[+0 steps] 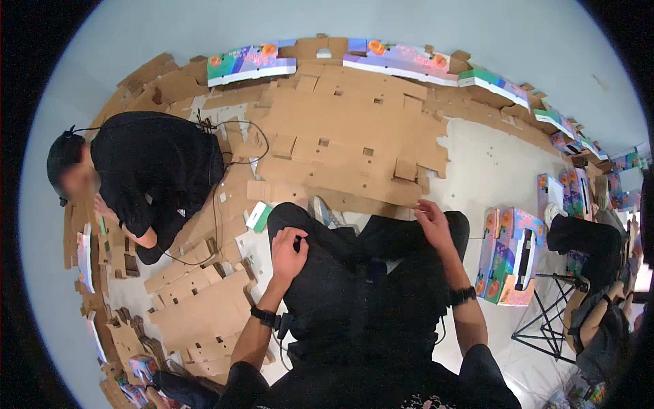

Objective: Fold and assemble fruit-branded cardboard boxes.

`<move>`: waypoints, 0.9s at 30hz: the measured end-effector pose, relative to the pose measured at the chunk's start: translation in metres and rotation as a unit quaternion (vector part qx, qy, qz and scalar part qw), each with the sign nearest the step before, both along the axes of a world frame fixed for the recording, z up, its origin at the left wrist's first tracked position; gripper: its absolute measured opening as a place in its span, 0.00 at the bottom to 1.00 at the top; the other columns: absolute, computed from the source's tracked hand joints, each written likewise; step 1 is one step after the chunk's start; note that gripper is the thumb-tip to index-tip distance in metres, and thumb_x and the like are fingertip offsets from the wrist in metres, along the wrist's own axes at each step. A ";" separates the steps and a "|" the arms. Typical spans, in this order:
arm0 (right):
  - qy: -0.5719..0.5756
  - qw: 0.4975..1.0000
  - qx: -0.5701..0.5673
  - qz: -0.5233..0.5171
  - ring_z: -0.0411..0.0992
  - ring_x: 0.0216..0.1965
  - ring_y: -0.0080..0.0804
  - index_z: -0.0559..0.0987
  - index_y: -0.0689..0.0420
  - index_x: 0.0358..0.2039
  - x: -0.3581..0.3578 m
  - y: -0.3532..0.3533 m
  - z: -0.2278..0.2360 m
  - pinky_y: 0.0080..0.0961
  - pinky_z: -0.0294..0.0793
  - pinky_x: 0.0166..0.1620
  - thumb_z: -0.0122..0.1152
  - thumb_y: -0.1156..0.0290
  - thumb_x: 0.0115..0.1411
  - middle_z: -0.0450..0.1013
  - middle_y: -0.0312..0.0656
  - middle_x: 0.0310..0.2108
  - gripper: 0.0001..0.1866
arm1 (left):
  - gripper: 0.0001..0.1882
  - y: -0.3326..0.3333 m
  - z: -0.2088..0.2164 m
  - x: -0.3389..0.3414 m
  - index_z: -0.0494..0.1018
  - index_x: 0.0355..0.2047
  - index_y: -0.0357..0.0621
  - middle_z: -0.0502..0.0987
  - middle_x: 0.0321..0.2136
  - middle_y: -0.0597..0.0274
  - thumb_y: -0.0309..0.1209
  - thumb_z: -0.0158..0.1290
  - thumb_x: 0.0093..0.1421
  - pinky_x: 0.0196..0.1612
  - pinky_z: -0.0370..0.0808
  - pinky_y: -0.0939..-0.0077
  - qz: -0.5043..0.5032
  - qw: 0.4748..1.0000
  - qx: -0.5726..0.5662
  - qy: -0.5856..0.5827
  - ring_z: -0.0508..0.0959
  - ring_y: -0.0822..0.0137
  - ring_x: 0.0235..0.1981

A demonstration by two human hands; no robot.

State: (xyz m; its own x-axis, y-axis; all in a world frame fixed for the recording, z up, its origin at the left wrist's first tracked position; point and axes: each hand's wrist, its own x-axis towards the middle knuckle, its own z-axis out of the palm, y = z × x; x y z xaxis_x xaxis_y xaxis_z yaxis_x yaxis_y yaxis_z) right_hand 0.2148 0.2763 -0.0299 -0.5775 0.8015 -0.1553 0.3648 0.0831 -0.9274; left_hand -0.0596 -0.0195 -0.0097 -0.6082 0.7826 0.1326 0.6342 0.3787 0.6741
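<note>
My left hand (289, 252) rests on my left thigh by the knee, fingers loosely curled with a gap between thumb and fingertips. Nothing shows in it. Over my right knee is my right hand (434, 225), open, with its fingers a little apart. Its fingertips are close to the near right edge of a large flat brown cardboard sheet (347, 123); whether they touch it I cannot tell. The sheet lies on the floor ahead of me, with cut slots and folded flaps. A small green-and-white carton piece (259, 217) lies beside my left knee.
At left a person in black (157, 163) bends over cardboard, with a cable trailing behind. Printed cartons with handles (511, 255) stand at right, near a folding stool (555, 313) and another person. Cardboard stacks (204, 313) lie at lower left; printed boxes (402, 61) line the wall.
</note>
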 end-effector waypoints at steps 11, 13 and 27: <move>-0.004 0.973 0.044 -0.228 0.74 0.40 0.23 0.77 0.58 0.50 0.138 -0.022 0.065 0.23 0.75 0.43 0.56 0.67 0.67 0.78 0.39 0.39 0.14 | 0.13 -0.028 0.034 0.023 0.75 0.40 0.42 0.75 0.42 0.54 0.22 0.55 0.53 0.51 0.69 0.60 -0.007 0.991 0.126 0.048 0.74 0.52 0.45; 0.026 0.982 -0.020 -0.186 0.76 0.38 0.26 0.74 0.59 0.52 0.135 -0.032 0.054 0.24 0.75 0.42 0.56 0.65 0.68 0.78 0.39 0.40 0.16 | 0.14 -0.027 0.037 0.025 0.75 0.41 0.42 0.74 0.45 0.54 0.21 0.54 0.52 0.56 0.66 0.59 -0.014 0.996 0.090 0.017 0.72 0.50 0.49; -0.121 0.978 -0.168 -0.024 0.78 0.41 0.31 0.71 0.63 0.58 0.183 -0.097 0.037 0.26 0.76 0.45 0.58 0.65 0.68 0.80 0.44 0.43 0.22 | 0.14 -0.057 0.000 0.007 0.76 0.42 0.43 0.73 0.49 0.53 0.23 0.55 0.53 0.58 0.65 0.58 0.018 0.997 0.080 0.003 0.70 0.49 0.52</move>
State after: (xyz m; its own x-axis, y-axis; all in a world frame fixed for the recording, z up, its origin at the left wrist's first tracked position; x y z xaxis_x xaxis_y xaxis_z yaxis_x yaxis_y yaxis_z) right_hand 0.3974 0.1794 0.0067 -0.4546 0.7063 -0.5427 0.5733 -0.2343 -0.7851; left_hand -0.0522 -0.0766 -0.0094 -0.6340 0.7291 0.2579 0.6271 0.2895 0.7232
